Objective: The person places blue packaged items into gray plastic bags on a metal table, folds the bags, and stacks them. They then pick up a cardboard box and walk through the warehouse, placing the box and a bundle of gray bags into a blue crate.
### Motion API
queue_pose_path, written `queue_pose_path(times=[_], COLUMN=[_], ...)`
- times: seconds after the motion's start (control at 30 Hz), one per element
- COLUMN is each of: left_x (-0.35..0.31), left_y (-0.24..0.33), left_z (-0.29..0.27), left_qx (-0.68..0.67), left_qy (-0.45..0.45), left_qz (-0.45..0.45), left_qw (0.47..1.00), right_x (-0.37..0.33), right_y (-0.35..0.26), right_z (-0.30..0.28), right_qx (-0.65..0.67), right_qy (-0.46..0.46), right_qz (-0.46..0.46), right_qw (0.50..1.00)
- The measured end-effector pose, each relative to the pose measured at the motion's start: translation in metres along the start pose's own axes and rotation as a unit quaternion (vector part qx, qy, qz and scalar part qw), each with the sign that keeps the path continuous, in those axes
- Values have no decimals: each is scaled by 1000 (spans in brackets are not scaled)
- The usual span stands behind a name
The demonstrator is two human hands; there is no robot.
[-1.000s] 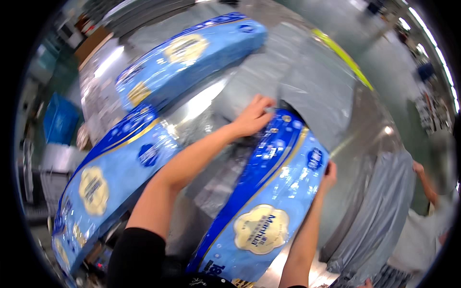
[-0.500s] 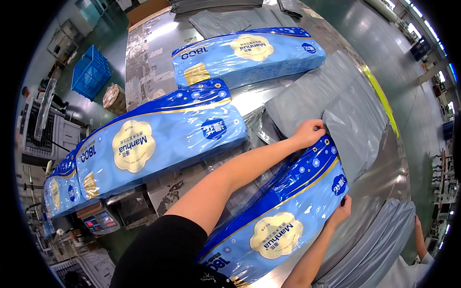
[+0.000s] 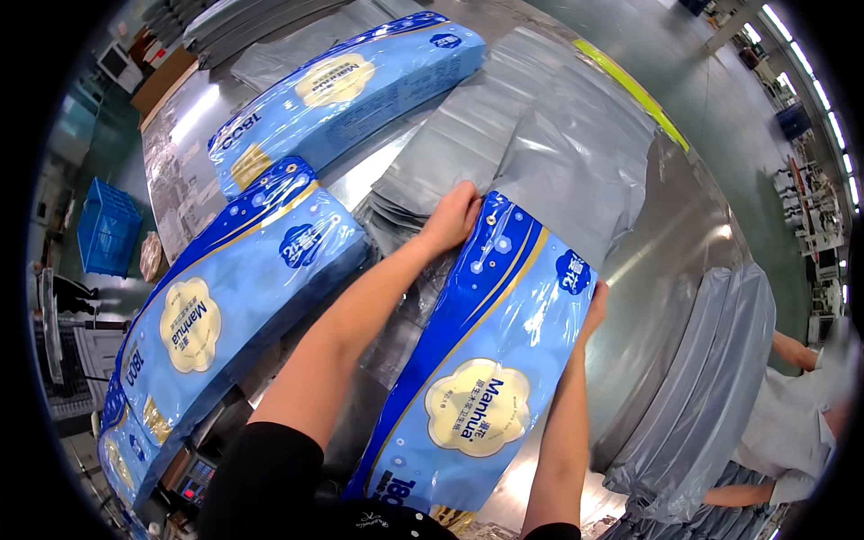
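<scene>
A long blue pack of tissue paper (image 3: 477,351), wrapped in clear shiny film, lies slantwise in front of me. Its far end meets the mouth of a grey plastic bag (image 3: 576,180) that lies flat on a stack of the same bags. My left hand (image 3: 453,219) is closed at the pack's far left corner, its fingers pinching the edge of the grey bag. On the opposite side, my right hand (image 3: 594,310) grips the pack's right edge near its far end; some of its fingers are hidden by the pack.
Two more blue packs, one at the left (image 3: 243,270) and one farther back (image 3: 351,90), rest on the metal table (image 3: 684,207). Filled grey bags (image 3: 693,387) are piled at the right, beside another person's arm (image 3: 738,495). A blue crate (image 3: 108,229) stands on the floor at left.
The view has swung, so the table and packs appear farther left and turned. The pack between my hands now points more straight ahead. My right hand sits higher along its side.
</scene>
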State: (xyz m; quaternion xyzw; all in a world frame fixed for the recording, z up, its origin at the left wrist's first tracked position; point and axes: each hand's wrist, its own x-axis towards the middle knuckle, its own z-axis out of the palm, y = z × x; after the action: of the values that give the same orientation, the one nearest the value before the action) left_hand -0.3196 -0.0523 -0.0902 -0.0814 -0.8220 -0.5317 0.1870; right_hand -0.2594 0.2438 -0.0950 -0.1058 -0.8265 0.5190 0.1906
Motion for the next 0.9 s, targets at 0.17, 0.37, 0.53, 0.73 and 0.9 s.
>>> queue_pose_path(times=[0.17,0.37,0.53,0.73,0.9], left_x=[26,6,-4,-93,-231], left_y=[-15,29,62,46,85], left_z=[0,1,-14,-59,-114], left_qx=[65,3,-38,50,48], left_qy=[-128,-28,-50,-205,-409], left_qz=[68,23,-97,-69,-131], left_qw=[987,999,993,975,902], right_x=[9,-29,-29,-72,-163], right_y=[25,3,-47,-51,-56], right_z=[15,-24,-61,-99,-142], right_qx=[239,136,-15,-288,-344], right_qy=[-65,-114,-191,-418,-509], right_qz=[109,94,51,-155,-159], right_qw=[963,980,980,847,773])
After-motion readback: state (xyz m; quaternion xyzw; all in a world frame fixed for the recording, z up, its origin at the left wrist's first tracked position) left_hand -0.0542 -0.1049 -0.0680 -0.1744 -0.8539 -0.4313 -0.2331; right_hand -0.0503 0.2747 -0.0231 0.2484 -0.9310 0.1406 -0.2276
